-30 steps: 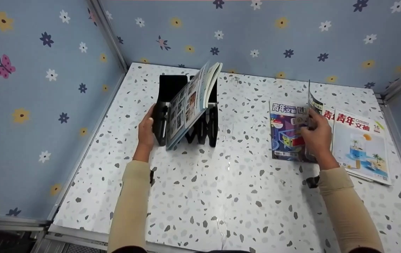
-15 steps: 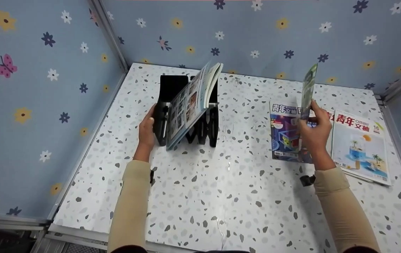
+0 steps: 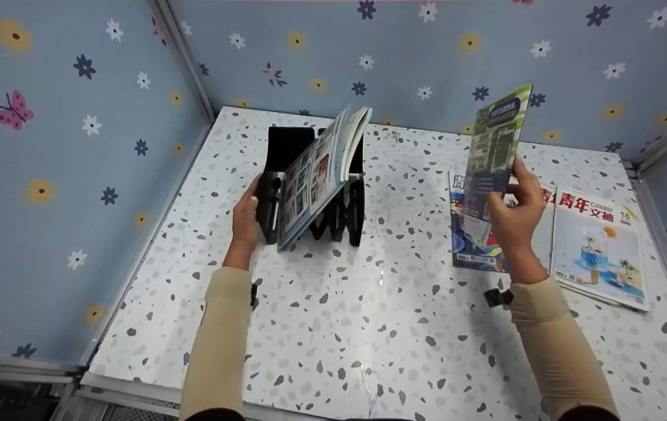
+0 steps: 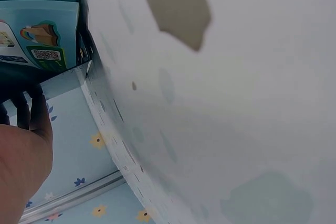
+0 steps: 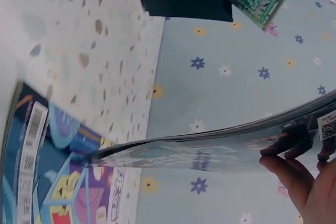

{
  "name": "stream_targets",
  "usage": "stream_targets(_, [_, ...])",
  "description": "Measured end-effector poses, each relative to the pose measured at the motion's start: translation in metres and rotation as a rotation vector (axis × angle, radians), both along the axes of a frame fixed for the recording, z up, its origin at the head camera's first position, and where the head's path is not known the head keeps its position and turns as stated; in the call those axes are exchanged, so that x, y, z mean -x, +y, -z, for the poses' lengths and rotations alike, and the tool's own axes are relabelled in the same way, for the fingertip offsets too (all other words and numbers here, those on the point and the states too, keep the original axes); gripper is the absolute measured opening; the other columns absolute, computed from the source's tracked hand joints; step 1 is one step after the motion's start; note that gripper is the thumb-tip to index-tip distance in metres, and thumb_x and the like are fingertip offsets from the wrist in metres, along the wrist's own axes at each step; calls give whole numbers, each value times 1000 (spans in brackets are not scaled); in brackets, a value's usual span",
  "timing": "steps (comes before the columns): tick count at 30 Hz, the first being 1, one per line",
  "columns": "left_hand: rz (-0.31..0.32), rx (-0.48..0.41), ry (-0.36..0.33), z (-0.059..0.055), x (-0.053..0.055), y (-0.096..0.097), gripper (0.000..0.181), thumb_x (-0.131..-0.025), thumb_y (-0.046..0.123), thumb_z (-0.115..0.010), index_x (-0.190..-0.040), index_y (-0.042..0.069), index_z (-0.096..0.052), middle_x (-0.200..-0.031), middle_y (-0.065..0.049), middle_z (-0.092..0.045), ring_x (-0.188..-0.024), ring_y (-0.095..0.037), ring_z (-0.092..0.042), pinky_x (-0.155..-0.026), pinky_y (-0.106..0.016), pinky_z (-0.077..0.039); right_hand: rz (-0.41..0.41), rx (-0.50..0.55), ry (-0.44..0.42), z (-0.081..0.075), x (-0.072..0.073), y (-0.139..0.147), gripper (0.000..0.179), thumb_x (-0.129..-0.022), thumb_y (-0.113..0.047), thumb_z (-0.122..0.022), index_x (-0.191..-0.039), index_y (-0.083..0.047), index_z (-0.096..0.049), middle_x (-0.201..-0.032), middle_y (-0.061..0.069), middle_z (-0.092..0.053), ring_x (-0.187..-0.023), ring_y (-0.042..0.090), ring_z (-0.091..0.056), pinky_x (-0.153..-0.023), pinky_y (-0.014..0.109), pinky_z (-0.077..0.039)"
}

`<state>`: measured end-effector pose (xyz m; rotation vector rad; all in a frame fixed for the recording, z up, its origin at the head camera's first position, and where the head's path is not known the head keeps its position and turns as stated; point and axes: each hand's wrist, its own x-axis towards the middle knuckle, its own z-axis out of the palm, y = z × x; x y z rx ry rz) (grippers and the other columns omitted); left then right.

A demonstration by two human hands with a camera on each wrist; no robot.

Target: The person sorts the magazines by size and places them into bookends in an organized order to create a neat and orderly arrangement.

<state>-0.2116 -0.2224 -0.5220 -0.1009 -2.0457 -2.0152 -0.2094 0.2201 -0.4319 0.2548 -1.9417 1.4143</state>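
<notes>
My left hand [image 3: 245, 219] rests against the left outer side of a black desktop file rack [image 3: 289, 146], its fingers touching the dark side panel in the left wrist view. Several magazines [image 3: 315, 175] lean to the right in the rack, their tops spread a little apart. Over on the right, my right hand [image 3: 517, 213] pinches a green and dark magazine [image 3: 494, 152] by its right edge, thumb in front. It stands upright above a purple-blue magazine [image 3: 479, 261] on the table and partly hides it. The right wrist view shows the held magazine [image 5: 210, 153] edge-on.
A white-covered magazine with a beach picture [image 3: 602, 245] lies on others at the right of the speckled table [image 3: 333, 327]. Blue flowered panels [image 3: 415, 58] enclose the back and sides.
My right hand has lifted the green magazine off the pile, moved slightly left, and turned its cover toward the head camera. My left hand and the rack have stayed in place.
</notes>
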Motion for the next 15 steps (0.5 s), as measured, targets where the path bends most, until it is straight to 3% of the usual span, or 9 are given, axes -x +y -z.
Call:
stream_targets(7, [-25,44,40,-1,1,0,45,-91,14,-25,-134,7,-36,-138,-12,-35,-128,-30,-29,-103,-47,-22,-79,96,21,-6,-4,-23,57,-74,11,-46,-128,-6,-46,-115,15,-49,-74,34,-55,-48,17,-46])
stream_targets(15, [-31,54,20,0,-1,0,44,-92,14,-26,-135,9,-36,-138,-9,-35,-128,-28,-30,-103,-40,-27,-107,154,136,-21,-7,-51,63,-66,17,-43,-125,-5,-48,-106,14,-53,-78,38,-59,-53,29,-53])
